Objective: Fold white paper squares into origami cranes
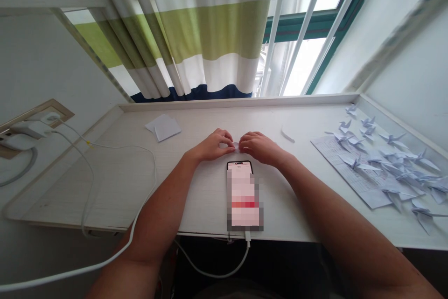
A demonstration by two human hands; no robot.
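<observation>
Between my hands, just beyond the phone, is a small piece of white paper (237, 147), mostly covered by fingers, so its folds cannot be made out. The thumb and fingers of my left hand (215, 145) pinch it from the left. My right hand (259, 146) closes on it from the other side, fingers curled over the edge. A phone (241, 191) with a lit, partly blurred screen lies on the desk below both hands. Right of my right hand rests a thin curved paper strip (288, 134).
Several white paper cranes (357, 163) crowd the right side, some on a printed sheet (336, 168). Paper squares (168, 128) lie at the back left. A white cable (154, 168) crosses my left forearm; another cable (248, 240) runs from the phone over the front edge.
</observation>
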